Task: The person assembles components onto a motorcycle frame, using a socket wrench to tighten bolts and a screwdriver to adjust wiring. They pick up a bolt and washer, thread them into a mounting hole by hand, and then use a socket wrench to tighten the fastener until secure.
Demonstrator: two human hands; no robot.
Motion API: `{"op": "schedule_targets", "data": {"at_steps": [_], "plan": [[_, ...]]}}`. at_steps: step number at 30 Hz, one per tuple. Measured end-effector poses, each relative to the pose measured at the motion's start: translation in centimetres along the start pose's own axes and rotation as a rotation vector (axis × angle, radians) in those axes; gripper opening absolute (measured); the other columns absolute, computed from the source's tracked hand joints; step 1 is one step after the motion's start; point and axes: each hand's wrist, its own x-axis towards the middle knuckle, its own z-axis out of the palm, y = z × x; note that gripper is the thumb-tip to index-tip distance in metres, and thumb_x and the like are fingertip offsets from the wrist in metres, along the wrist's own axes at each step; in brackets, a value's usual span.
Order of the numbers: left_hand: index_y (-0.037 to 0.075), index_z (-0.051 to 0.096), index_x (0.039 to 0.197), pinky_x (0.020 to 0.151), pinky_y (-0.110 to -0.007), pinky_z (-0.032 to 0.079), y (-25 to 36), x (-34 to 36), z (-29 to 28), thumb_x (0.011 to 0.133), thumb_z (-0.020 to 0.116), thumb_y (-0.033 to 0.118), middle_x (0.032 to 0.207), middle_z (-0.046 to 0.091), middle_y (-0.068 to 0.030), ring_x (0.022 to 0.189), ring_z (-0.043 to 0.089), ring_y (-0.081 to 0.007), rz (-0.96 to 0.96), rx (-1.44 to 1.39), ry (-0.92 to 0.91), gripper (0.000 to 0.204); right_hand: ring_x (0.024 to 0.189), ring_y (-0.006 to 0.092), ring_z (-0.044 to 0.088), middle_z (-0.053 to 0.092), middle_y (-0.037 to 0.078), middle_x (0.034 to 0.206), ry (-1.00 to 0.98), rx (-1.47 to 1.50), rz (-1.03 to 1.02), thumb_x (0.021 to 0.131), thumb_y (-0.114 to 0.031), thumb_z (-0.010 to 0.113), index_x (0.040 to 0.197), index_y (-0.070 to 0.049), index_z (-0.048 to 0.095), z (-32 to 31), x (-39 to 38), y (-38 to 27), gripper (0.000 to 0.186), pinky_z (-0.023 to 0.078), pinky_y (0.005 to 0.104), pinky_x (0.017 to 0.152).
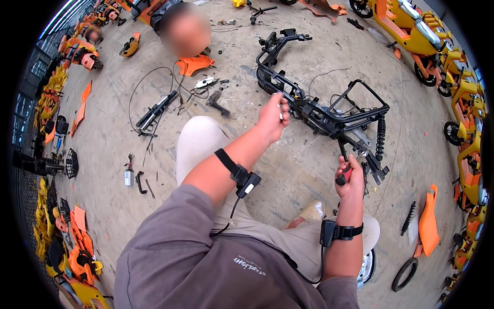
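Head view: the left hand point(272, 116) pinches a small part by the black scooter frame point(319, 110) lying mid-floor. The right hand point(350, 177) grips a red-handled screwdriver point(343, 172). Taking apart seems underway; the tip needs careful aiming.

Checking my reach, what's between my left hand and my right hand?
In the head view, part of the black scooter frame lies between the left hand and the right hand, which grips a red-handled tool.

We are in a scooter repair workshop: a stripped black frame point(319, 105), loose parts on concrete floor point(113, 139), orange-yellow scooters point(411, 31) around.
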Motion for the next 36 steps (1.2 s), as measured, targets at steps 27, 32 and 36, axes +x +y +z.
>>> {"op": "schedule_targets", "data": {"at_steps": [27, 32, 36], "plan": [[-0.002, 0.050, 0.137, 0.095, -0.033, 0.055, -1.7, -5.7, 2.7, 0.102, 0.056, 0.017, 0.127, 0.066, -0.0144, 0.113, 0.066, -0.0222, -0.284, 0.547, -0.406, 0.039, 0.064, 0.0150, 0.055, 0.057, 0.004, 0.070, -0.275, -1.051, -0.731, 0.086, -0.018, 0.075, 0.091, -0.005, 0.061, 4.9, -3.8, 5.7, 0.020, 0.047, 0.0332, 0.062], [-0.001, 0.053, 0.129, 0.094, -0.037, 0.055, -2.1, -5.7, 1.8, 0.103, 0.055, 0.019, 0.126, 0.065, -0.0175, 0.114, 0.066, -0.0245, -0.308, 0.585, -0.458, 0.032, 0.063, 0.0166, 0.053, 0.055, 0.004, 0.068, -0.338, -1.137, -0.684, 0.085, -0.020, 0.075, 0.091, -0.006, 0.062, 5.5, -4.5, 7.4, 0.021, 0.047, 0.0347, 0.062], [0.000, 0.053, 0.127, 0.090, -0.037, 0.056, -2.7, -6.0, 1.4, 0.104, 0.053, 0.020, 0.120, 0.066, -0.0184, 0.111, 0.067, -0.0267, -0.302, 0.581, -0.407, 0.030, 0.064, 0.0162, 0.053, 0.055, 0.003, 0.070, -0.345, -1.107, -0.569, 0.085, -0.022, 0.075, 0.092, -0.006, 0.062, 5.9, -5.4, 7.3, 0.022, 0.047, 0.0343, 0.063]]}}
